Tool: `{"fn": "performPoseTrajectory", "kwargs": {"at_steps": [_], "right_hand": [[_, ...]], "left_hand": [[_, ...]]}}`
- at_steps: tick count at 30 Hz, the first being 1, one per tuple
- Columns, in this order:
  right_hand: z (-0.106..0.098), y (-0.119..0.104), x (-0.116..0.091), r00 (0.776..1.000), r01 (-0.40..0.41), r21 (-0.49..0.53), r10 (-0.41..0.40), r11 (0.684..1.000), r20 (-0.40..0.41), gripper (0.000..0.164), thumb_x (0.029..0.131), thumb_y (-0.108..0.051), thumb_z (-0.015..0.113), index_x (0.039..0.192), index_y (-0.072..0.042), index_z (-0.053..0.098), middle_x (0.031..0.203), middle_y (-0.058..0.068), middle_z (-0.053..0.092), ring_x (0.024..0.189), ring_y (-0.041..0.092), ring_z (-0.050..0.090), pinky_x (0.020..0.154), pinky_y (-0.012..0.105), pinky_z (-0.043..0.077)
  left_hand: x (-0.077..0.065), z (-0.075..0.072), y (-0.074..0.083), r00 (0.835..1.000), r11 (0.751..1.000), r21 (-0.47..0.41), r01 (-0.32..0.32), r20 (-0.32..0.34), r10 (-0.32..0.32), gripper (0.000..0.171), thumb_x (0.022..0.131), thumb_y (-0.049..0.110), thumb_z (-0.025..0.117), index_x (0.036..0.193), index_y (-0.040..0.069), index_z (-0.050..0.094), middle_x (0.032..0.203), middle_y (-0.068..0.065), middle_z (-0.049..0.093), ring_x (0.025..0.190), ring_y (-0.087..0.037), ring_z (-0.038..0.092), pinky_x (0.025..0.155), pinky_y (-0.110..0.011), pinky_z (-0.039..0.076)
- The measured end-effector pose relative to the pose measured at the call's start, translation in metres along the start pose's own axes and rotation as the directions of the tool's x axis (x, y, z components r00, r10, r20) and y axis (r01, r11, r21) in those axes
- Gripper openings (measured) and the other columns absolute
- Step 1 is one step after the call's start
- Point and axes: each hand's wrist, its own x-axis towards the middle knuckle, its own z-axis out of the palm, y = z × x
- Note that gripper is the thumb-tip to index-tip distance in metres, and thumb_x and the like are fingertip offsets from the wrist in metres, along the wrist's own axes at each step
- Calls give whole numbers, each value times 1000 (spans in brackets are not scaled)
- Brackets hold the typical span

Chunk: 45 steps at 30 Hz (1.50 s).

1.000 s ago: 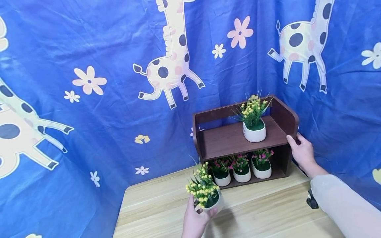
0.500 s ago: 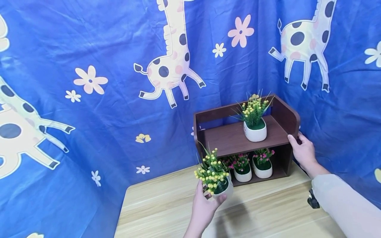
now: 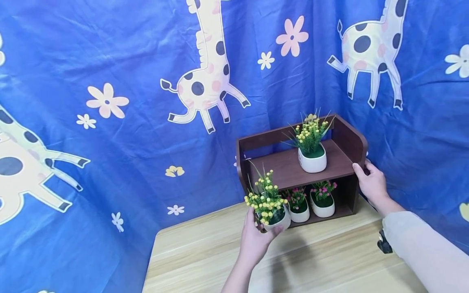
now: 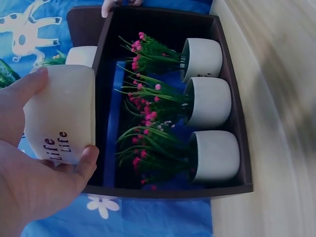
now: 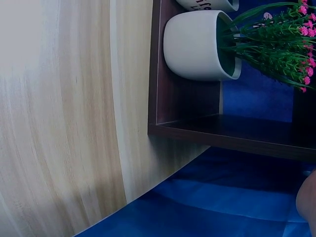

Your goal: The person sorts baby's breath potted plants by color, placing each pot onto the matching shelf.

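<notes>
My left hand (image 3: 256, 241) grips a white pot with a yellow-flowered artificial plant (image 3: 266, 200), held in the air before the left side of a dark brown two-tier shelf (image 3: 289, 175). The left wrist view shows thumb and fingers round the white pot (image 4: 61, 113), which has "Life" printed on it. My right hand (image 3: 373, 185) holds the shelf's right side panel, thumb at the front edge. Another yellow-flowered potted plant (image 3: 312, 158) stands on the upper tier, right of its middle. Along the lower tier sit three pink-flowered potted plants (image 4: 212, 101).
The shelf stands on a light wooden table (image 3: 205, 248). A blue curtain (image 3: 135, 162) with giraffes and flowers hangs behind and at both sides. A small black object (image 3: 384, 243) lies near the right forearm.
My left hand has carried the yellow-flowered potted plant up and to the right, closer to the shelf. My right hand stays at the shelf's right side.
</notes>
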Motion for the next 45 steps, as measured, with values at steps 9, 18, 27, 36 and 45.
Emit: {"fn": "performPoseTrajectory", "kwargs": {"at_steps": [9,18,27,36,45], "right_hand": [[0,0,-1,1000,14,-5,-13,1000,7,44,97,-43,63,129,-13,67,79,-39,48,80,-6,47,73,13,37],[-1,0,-1,1000,14,-37,-14,999,10,45,97,-45,63,130,-16,67,79,-38,47,80,-4,46,73,17,38],[-3,-1,-2,1000,-18,-47,18,999,12,47,96,-47,62,132,-16,66,86,-37,49,85,-5,46,76,14,37],[-3,-1,-1,1000,-14,-42,14,999,7,48,96,-47,62,131,-14,66,87,-39,49,86,-8,46,77,12,36],[-2,0,0,1000,-1,-68,1,998,6,47,97,-46,61,132,-15,66,119,13,69,90,-3,48,79,15,36]], "left_hand": [[15,3,14,1000,998,62,7,-13,-6,117,69,57,86,159,15,24,154,-10,44,112,-28,66,92,-39,60],[36,4,34,998,997,60,-54,24,53,118,72,60,83,161,19,18,162,-6,33,120,-25,61,98,-36,57],[59,9,45,997,984,164,-69,-29,75,115,73,53,83,161,15,19,161,-8,39,142,-27,47,113,-47,46],[75,15,49,994,986,149,-81,-58,90,101,74,44,84,151,12,27,142,-12,57,130,-25,57,109,-45,48],[85,19,51,992,971,230,-68,-90,91,90,83,46,75,151,8,32,149,-16,46,131,-31,54,110,-50,47]]}}
